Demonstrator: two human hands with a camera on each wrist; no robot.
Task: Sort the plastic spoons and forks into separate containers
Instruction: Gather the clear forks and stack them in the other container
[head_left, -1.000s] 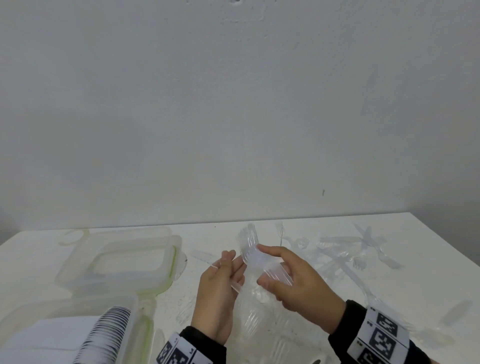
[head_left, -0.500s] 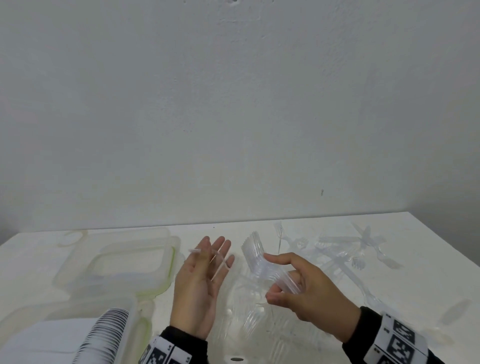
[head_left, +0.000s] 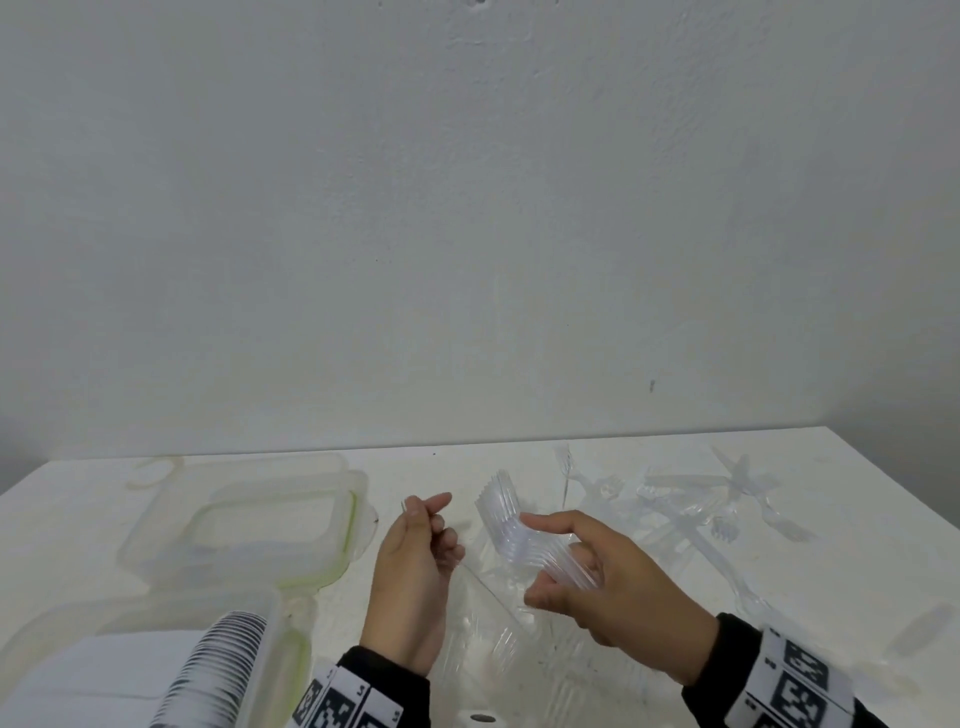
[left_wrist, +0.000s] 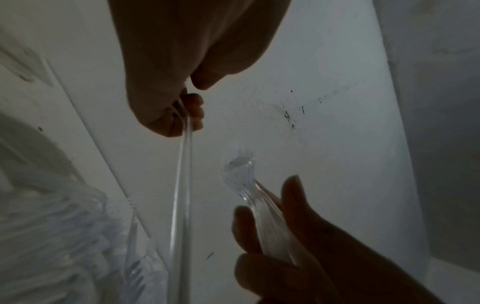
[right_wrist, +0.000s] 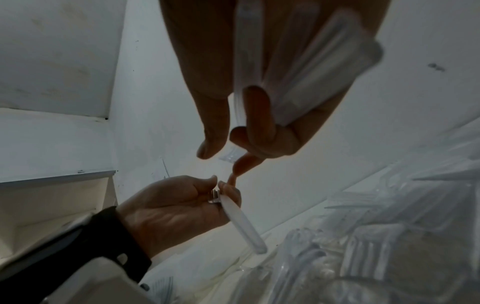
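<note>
Plastic fork (right_wrist: 241, 222), a single clear one, is now pinched at its tined end between the thumb and curled fingertips (right_wrist: 228, 191) of the left hand (head_left: 415, 577). Its handle slants down and away from the palm. Half a second ago it lay loose across that hand's spread, flat fingers. A second ago both hands met at the bundle, so this piece has evidently been peeled off and then secured.

The right hand (head_left: 613, 587) has not let go of the stack of nested forks (head_left: 511, 530). Its thumb is on top and its fingers are wrapped beneath the handles, with the tines fanning up and away toward the wall. The two hands are now apart, above the white table (head_left: 447, 467), with a gap between the single fork and the stack.

Directly below them sits a clear tray (head_left: 493, 649) that seems to hold more forks, though the transparent plastic makes its contents hard to read. To the left is a lidded container with a green seal (head_left: 249, 519). Nearer the camera is an open container (head_left: 283, 644) with a ribbed row of white pieces (head_left: 218, 670), perhaps nested spoons; I cannot tell for sure. Loose forks (head_left: 717, 519) are scattered on the table to the right, so plenty of sorting remains.

With one piece separated and firmly held, the likely next step is placing it, but the pictures do not show which container it is meant for.
</note>
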